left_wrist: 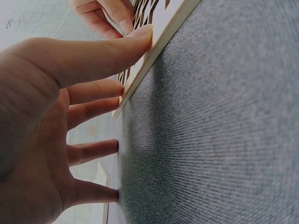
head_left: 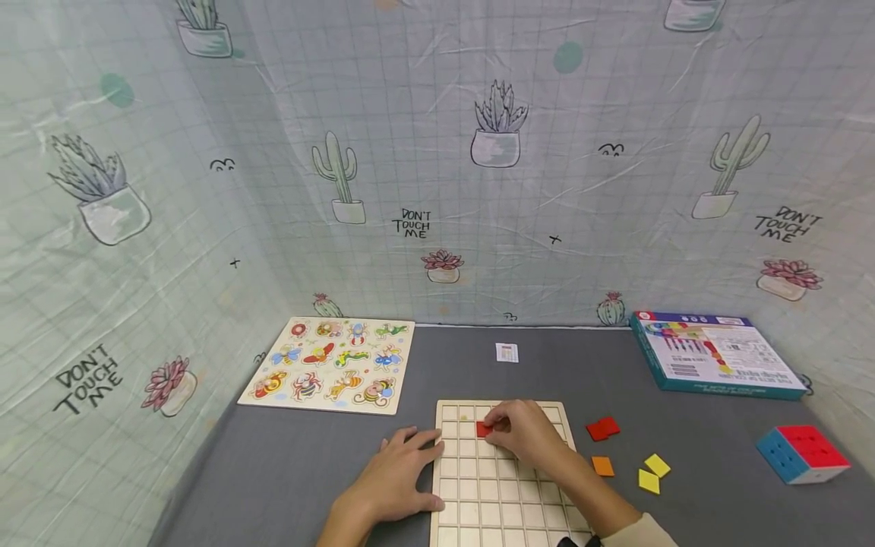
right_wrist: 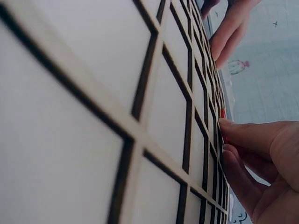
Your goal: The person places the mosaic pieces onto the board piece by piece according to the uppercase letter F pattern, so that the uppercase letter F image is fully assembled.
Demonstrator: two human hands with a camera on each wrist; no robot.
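Note:
A pale wooden board (head_left: 478, 490) divided into square cells lies on the grey table. My right hand (head_left: 525, 434) is over its upper part, thumb and fingertips pinching a small red square tile (head_left: 483, 429) at one of the cells. In the right wrist view, red (right_wrist: 223, 113) shows just past the thumb, while the fingers hide the rest. My left hand (head_left: 395, 475) lies along the board's left side with fingers spread. Its thumb (left_wrist: 133, 44) presses the board's edge in the left wrist view, and two of its fingertips reach down to the grey cloth.
Right of the board lie red tiles (head_left: 602, 428), an orange tile (head_left: 602, 466) and yellow tiles (head_left: 649, 482). A puzzle cube (head_left: 803, 454) and a flat box (head_left: 718, 357) are farther right. An insect picture board (head_left: 328, 365) sits back left, and a small white card (head_left: 507, 352) behind.

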